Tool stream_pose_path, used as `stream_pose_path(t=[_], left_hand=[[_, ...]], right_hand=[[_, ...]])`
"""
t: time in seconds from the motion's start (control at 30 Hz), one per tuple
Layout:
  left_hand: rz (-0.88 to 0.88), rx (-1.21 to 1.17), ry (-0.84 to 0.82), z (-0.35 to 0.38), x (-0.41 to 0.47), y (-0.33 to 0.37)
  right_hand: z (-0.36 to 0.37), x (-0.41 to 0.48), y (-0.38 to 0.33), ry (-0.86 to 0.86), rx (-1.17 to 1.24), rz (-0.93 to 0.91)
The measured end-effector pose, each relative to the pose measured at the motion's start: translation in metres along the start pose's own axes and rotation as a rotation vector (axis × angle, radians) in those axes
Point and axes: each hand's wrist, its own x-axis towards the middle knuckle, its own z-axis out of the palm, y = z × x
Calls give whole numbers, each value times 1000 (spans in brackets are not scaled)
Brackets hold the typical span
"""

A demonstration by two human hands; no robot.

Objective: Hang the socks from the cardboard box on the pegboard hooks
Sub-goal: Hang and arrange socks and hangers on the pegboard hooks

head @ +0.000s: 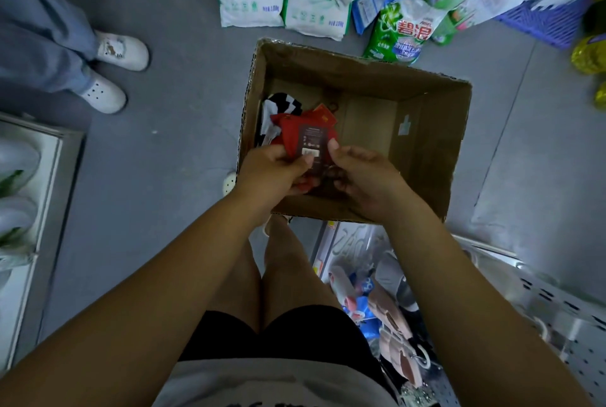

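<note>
You hold the red socks (295,131) just above the cardboard box (360,62), near its left wall. Your left hand (273,173) and right hand (367,177) both pinch the pack's label card (313,141), fingers (344,152) curled round it, probably to turn its hook toward the pegboard (564,314) on your right.

Brown cardboard box (360,78). Red socks (289,131), dark brown label (312,141) with white barcode patch. Black-and-white striped socks (284,103). Grey floor (164,150). White-and-green detergent bags (252,3), bright green bag (400,33). Purple crate (551,23). White pegboard (557,305), dark slot pattern. Black shorts (295,324).
</note>
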Motion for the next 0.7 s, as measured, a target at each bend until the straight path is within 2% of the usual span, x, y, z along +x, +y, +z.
stream_pose_path(t=[0.13, 0.27, 0.43, 0.5, 0.7], left_hand=[[22, 166, 280, -3, 8, -4], [53, 192, 412, -2, 19, -17], [84, 216, 464, 2, 38, -32], [96, 246, 459, 2, 44, -35], [70, 171, 444, 3, 48, -38]], right_hand=[[-13, 31, -6, 162, -90, -60], [-19, 95, -6, 255, -129, -67], [-14, 175, 8, 317, -41, -27], [-10, 195, 14, 333, -15, -74], [2, 211, 25, 387, -84, -149]])
